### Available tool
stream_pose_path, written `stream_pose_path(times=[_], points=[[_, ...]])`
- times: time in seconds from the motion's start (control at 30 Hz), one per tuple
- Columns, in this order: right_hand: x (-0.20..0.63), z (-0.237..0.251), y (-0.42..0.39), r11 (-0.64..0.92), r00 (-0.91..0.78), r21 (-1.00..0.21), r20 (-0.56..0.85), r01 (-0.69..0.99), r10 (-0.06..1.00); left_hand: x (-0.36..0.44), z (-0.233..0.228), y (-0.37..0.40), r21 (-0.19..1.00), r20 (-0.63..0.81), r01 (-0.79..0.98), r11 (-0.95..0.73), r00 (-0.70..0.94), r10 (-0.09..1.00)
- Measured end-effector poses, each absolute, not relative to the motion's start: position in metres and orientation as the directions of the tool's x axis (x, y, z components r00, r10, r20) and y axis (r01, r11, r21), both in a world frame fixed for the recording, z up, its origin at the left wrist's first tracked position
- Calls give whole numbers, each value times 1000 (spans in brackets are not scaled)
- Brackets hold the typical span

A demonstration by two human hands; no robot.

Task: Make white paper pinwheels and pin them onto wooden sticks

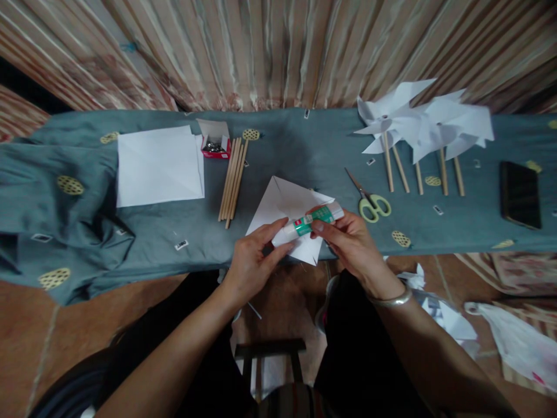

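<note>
At the far left of the frame a grey-blue cloth [87, 232] is covering the table and is hanging in folds. On it, in the upper left, a stack of white paper sheets [159, 165] is lying flat. Just right of it a small red box [216, 142] is standing open, and a bundle of wooden sticks [232, 177] is lying beside it.

In the centre, the left hand [252, 261] is closing its fingertips on the white cap end of a glue stick [311, 220]. The glue stick is a slim tube with a green and white label and a small red mark, lying slanted above a cut white paper square [289, 217]. The right hand [352, 241] is gripping its green body.

Further right, scissors with pale green handles [369, 200] are resting on the cloth. White paper pinwheels [424, 125] on sticks are lying in the upper right, and a dark phone [520, 194] is near the right edge.
</note>
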State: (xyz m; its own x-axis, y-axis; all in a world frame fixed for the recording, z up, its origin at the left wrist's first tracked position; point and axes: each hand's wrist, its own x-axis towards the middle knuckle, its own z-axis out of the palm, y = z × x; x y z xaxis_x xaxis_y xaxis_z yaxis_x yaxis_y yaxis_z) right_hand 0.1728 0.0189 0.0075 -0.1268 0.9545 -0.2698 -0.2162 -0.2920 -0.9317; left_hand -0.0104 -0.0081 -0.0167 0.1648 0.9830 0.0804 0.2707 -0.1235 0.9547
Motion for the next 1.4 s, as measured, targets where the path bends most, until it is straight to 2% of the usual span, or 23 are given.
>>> stream_pose_path(times=[0.23, 0.43, 0.57, 0.63, 0.67, 0.73, 0.8, 0.9, 1.0, 1.1, 1.2, 1.27, 1.4], points=[[163, 5, 15, -260, -159, -949, -233, -178, 959, -16, -13, -7, 929, 127, 318, -190, 208, 970], [159, 2, 13, -263, -211, -953, -229, -148, 950, -24, -15, -9, 964, 45, 252, -83, 153, 987], [176, 2, 12, -110, -135, -992, -119, 69, 984, -56, -11, -3, 983, -14, 182, 31, -97, 995], [189, 2, 10, -4, -102, -971, -29, 237, 994, -81, -8, 0, 976, 20, 214, 32, -237, 971], [195, 2, 9, 46, -101, -943, 13, 331, 995, -94, -8, 1, 962, 61, 271, 24, -298, 953], [206, 1, 4, 142, -130, -853, 88, 502, 988, -118, -10, 0, 919, 105, 392, 28, -314, 943], [213, 0, -2, 263, -221, -745, 158, 613, 962, -136, -15, -3, 865, 155, 500, 45, -352, 923], [217, -3, -13, 449, -412, -614, 212, 649, 886, -154, -25, -10, 782, 207, 623, 22, -292, 934], [216, -6, -22, 525, -536, -552, 160, 648, 829, -165, -32, -15, 734, 238, 678, -40, -202, 950], [216, -11, -27, 548, -577, -523, 126, 653, 807, -168, -29, -16, 681, 267, 729, -69, -159, 951], [215, -15, -28, 557, -567, -510, 155, 655, 809, -152, -14, -17, 581, 357, 803, -129, -109, 928], [214, -17, -27, 556, -552, -518, 181, 650, 814, -128, -4, -18, 497, 428, 837, -228, -8, 904], [212, -15, -22, 524, -513, -573, 199, 630, 835, -61, -4, -22, 479, 373, 725, -495, 343, 862]])
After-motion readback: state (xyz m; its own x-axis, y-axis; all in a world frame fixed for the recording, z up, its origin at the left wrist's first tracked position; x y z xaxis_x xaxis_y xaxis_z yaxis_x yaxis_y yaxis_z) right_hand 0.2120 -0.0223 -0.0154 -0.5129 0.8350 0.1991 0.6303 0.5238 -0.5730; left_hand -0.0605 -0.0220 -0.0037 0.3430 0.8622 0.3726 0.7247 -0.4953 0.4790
